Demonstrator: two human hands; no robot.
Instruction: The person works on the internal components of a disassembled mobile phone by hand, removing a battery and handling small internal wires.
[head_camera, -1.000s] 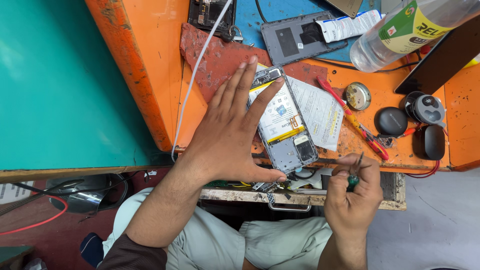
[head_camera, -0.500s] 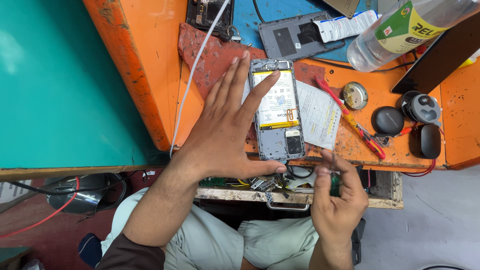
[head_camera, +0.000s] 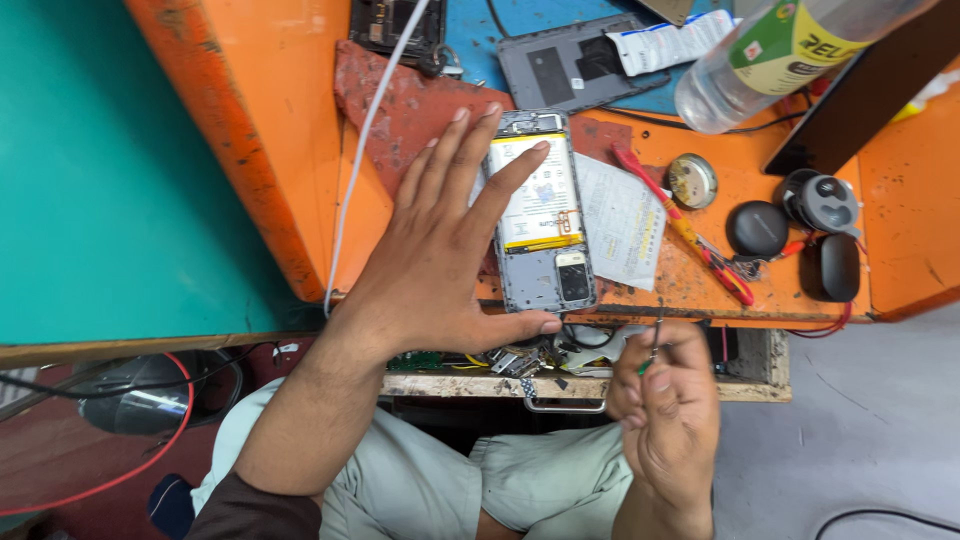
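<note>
— Head view puts our right hand (head_camera: 665, 405) nearest us, just this side of the opened phone (head_camera: 541, 213), fingers pinched on a thin screwdriver (head_camera: 655, 335) whose tip points up toward the bench edge.

— And our left hand (head_camera: 440, 260)?

— Spread flat, fingers fanned over the phone's left side, thumb hooked under its near end, pinning it to the orange bench (head_camera: 900, 230).

— How far along are we?

— Back cover is already off: battery and lower board lie bare. We judge the opening done, the inner work hardly begun; loose bits lie in the tray (head_camera: 500, 362) just nearer than the phone.

— Beyond it?

— Paper slip (head_camera: 622, 220) and red-handled tool (head_camera: 680, 225) right of the phone; farther off a grey back cover (head_camera: 570, 65) and a plastic bottle (head_camera: 770, 55).
</note>
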